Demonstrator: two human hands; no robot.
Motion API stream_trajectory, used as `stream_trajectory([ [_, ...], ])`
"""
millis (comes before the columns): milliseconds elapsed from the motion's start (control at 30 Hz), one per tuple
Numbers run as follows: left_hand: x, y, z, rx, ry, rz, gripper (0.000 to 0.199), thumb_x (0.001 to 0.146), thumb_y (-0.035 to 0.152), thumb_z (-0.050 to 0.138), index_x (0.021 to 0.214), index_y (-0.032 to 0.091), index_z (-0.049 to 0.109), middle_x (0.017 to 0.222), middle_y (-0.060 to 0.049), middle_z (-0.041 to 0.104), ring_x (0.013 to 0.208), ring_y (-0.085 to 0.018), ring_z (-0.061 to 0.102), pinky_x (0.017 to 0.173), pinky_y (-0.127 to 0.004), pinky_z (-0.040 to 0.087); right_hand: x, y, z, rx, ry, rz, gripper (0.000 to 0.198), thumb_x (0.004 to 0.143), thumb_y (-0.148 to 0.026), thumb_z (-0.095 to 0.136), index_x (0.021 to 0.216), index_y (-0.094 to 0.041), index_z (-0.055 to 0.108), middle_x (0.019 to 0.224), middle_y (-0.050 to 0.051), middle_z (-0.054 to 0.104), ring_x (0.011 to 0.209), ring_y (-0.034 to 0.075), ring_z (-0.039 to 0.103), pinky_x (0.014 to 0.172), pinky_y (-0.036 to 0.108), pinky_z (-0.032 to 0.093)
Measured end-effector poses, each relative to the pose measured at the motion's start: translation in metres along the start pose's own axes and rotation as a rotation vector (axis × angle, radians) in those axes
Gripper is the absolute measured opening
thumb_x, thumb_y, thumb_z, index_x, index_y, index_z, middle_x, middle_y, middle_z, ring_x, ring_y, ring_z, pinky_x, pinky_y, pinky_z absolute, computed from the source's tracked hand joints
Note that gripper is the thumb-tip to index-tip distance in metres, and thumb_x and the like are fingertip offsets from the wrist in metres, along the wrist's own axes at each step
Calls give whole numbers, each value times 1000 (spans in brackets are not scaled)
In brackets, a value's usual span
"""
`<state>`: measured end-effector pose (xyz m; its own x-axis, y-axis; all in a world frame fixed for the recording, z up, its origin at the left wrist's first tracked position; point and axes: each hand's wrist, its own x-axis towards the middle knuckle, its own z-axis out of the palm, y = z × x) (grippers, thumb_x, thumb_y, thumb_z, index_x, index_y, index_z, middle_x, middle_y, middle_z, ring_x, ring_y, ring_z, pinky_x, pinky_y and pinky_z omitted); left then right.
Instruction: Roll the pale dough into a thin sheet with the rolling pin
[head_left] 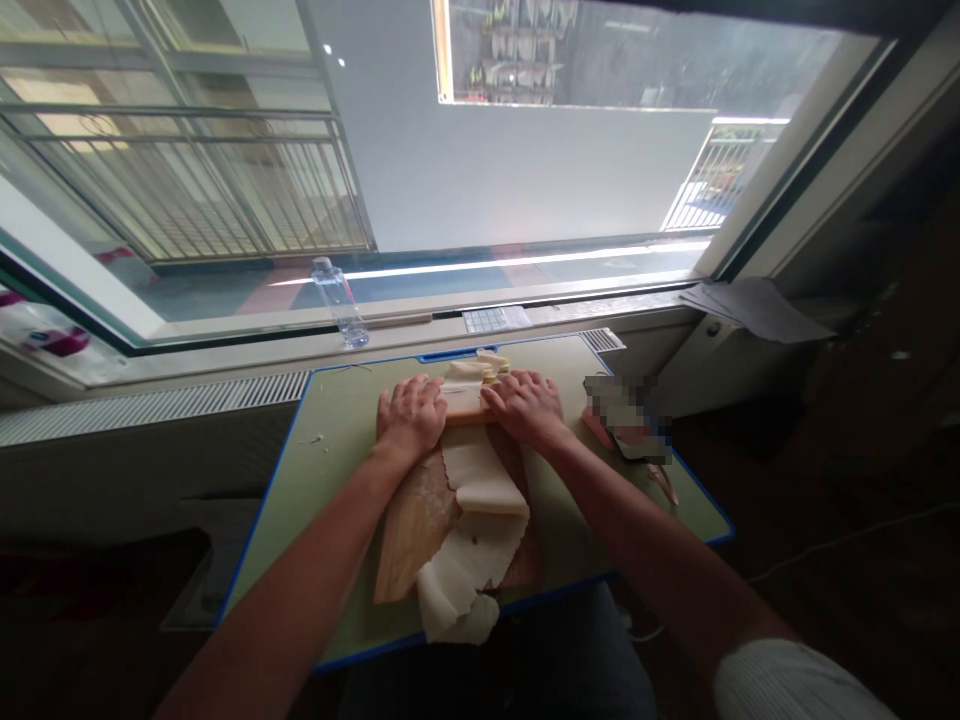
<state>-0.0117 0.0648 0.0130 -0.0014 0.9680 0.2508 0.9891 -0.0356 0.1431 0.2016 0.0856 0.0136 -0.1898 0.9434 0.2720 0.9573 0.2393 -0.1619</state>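
Observation:
A long, thin sheet of dough [491, 485] with ragged edges lies in folds over a wooden board [416, 535], and its near end hangs past the table's front edge. Across the far part of the board, a wooden bar that looks like a rolling pin [466, 419] has pale dough over it. My left hand [411, 415] is closed round the bar's left end, fingers curled over the top. At the right end, my right hand [529, 405] grips it the same way. Both ends of the bar are hidden under my palms. More dough [469, 370] bunches just beyond the hands.
The light green folding table [330, 440] has a blue rim and stands against a windowsill. A blurred-out object [630, 415] lies on its right side. On the sill are a clear plastic bottle [341, 305], a white card [495, 319] and papers [754, 315].

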Motion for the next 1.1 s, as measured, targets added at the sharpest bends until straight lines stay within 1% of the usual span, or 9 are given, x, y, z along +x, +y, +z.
stream_trajectory([
  [100,23,-6,3,-30,-67,-9,55,105,42,37,154,30,60,164,-12,54,147,-35,49,123,-59,36,25,2,3,38,-73,55,64,106,-71,41,146,-27,65,151,10,65,137,33,54,115,50,39],
  [233,55,-15,8,-88,-198,-43,60,103,49,39,160,32,52,170,-13,46,152,-39,44,123,-62,34,57,6,6,92,-200,111,71,103,-76,38,147,-26,64,152,13,62,139,35,53,115,52,40],
  [367,69,-17,8,-116,-256,-69,62,103,49,39,162,31,48,172,-13,43,154,-39,42,124,-63,32,72,8,7,119,-242,159,83,101,-80,38,160,-22,51,162,16,53,146,37,47,117,53,38],
  [433,66,-15,7,-110,-246,-64,63,103,50,38,162,31,48,172,-14,43,154,-39,42,124,-63,31,70,7,7,117,-242,174,84,101,-78,38,163,-21,46,163,16,52,147,37,46,118,53,37],
  [533,53,-11,5,-80,-209,-43,61,104,50,37,160,32,50,171,-13,45,153,-39,43,124,-63,31,56,6,7,102,-213,186,79,102,-74,40,160,-22,49,162,17,54,145,37,49,118,54,37],
  [733,10,1,-1,-45,-117,-43,58,105,45,35,156,28,57,167,-13,51,151,-36,47,125,-60,33,10,-2,2,55,-65,173,66,105,-65,44,153,-22,58,157,16,59,140,37,51,118,57,35],
  [867,-14,5,-4,-37,-84,-42,57,106,45,36,157,32,57,169,-9,50,153,-34,45,125,-58,34,-17,-5,-2,19,-1,136,59,107,-60,44,148,-22,62,154,17,62,138,37,51,117,58,35],
  [1000,-23,6,-6,-48,-79,-36,59,106,44,35,158,30,56,170,-10,48,155,-35,43,125,-58,34,-28,-6,-5,0,25,110,53,108,-59,44,138,-23,68,146,15,67,132,36,54,111,53,40],
  [1100,-18,6,-6,-48,-87,-43,59,105,44,35,157,27,58,169,-13,49,153,-36,44,125,-60,35,-23,-6,-5,-8,22,115,50,108,-57,44,133,-23,70,141,15,69,130,36,56,109,53,41],
])
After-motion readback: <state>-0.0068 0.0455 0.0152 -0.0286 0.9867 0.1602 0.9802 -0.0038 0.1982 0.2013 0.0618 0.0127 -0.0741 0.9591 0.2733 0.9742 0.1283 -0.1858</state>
